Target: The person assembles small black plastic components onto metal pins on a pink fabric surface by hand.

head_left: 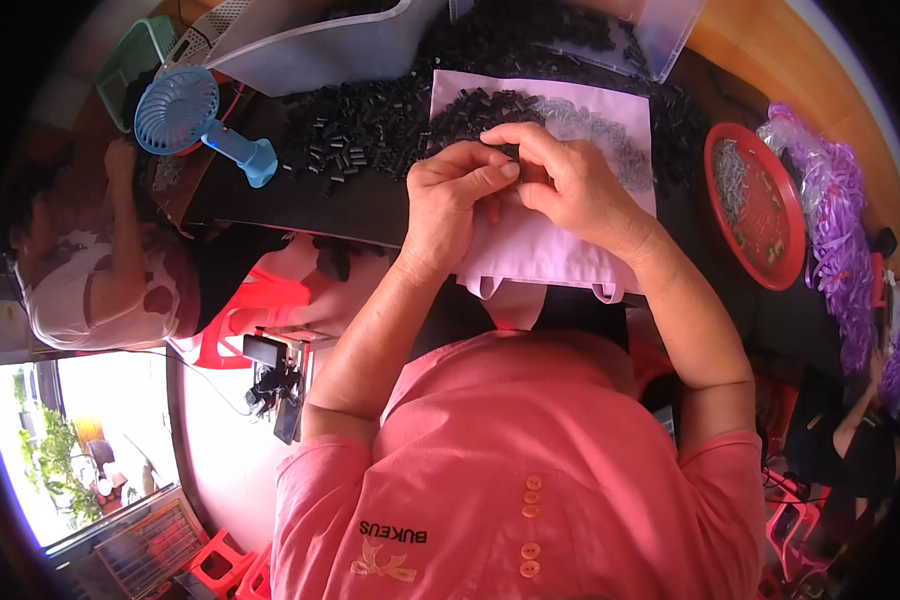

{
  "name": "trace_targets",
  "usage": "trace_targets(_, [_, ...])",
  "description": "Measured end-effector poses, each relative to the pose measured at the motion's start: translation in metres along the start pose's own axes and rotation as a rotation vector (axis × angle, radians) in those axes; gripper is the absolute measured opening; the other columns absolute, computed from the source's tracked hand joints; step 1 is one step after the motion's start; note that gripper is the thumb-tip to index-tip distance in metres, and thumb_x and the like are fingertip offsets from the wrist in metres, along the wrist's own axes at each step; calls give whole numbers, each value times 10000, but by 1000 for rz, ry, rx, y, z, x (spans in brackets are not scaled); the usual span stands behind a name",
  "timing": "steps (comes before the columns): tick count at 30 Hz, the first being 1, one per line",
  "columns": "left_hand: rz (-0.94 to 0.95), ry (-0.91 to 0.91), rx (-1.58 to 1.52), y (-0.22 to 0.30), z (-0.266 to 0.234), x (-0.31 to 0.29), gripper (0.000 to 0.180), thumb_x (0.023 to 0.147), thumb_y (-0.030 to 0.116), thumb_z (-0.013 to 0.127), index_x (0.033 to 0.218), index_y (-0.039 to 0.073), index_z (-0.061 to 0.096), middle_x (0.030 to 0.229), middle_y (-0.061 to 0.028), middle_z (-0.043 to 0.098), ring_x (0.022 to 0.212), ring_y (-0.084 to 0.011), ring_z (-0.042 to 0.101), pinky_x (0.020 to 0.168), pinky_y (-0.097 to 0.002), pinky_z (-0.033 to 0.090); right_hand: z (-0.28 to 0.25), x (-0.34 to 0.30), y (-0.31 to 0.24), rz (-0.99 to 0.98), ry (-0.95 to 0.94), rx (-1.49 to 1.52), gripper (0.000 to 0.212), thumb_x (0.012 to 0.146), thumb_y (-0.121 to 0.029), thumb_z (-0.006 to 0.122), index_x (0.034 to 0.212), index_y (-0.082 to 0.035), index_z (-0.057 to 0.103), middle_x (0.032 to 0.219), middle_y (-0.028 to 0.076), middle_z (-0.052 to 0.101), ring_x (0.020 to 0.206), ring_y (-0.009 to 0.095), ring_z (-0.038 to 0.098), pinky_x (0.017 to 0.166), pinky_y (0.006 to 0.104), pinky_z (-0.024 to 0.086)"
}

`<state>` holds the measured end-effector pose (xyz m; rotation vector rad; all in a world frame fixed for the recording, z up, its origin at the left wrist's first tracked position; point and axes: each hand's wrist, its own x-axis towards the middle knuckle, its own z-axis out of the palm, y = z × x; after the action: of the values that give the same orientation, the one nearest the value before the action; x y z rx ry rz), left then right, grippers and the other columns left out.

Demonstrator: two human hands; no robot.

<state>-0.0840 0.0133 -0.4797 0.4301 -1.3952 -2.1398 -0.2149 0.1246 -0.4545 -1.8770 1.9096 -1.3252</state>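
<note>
Pink shirt [510, 420], hands [442, 200] [582, 192] together above cloth [545, 248]

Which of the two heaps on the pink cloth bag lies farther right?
The heap of small grey pieces, near the bag's right edge; the heap of small black tubular pieces lies left of it.

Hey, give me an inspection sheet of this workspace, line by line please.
Surface: dark tabletop, partly covered by a pink fabric bag.
Job's things: small black cylindrical pieces and small silvery-grey pieces, heaped on the bag.
Clutter: blue plastic fan, translucent plastic bin, red round tray, purple ribbon-like bundle.
Hands: left hand and right hand close together above the bag; anything held is mostly hidden.
Cables: thin dark cable, lower left.
Surroundings: red plastic stool, person at left, person at right.
</note>
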Motion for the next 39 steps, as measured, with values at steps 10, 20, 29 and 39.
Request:
trace_targets(10, [34, 31, -47, 0, -2, 0, 44, 817, -38, 692, 807, -22, 653, 740, -94, 681, 558, -103, 589, 504, -206, 443, -31, 2, 38, -117, 195, -494, 253, 754, 21, 632, 983, -82, 663, 748, 67, 617, 655, 255, 628, 602, 351, 493])
trace_targets(20, [14, 12, -52, 2, -3, -2, 97, 795, -57, 716, 807, -11, 631, 717, -88, 663, 529, -98, 576, 462, -201, 419, -15, 1, 28, -27, 49, -735, 134, 762, -55, 657, 893, -85, 663, 902, 79, 618, 916, 292, 619, 819, 417, 484])
trace_targets(29, [-2, -1, -52, 3, -4, -2, 119, 793, -59, 722, 796, 0, 619, 693, -76, 647, 506, -92, 556, 443, -204, 401, -8, 4, 31, -22, 24, -798, 144, 750, -86, 698, 893, -103, 690, 897, 75, 625, 935, 282, 615, 837, 406, 472])
trace_targets(39, [-31, -5, -37, 7, 0, -3, 114, 797, -73, 713, 881, -23, 653, 713, -59, 644, 529, -88, 559, 453, -204, 419, -9, 5, 35, -88, 46, -716, 85, 765, -62, 625, 829, -61, 680, 895, 102, 655, 930, 292, 636, 833, 418, 481])
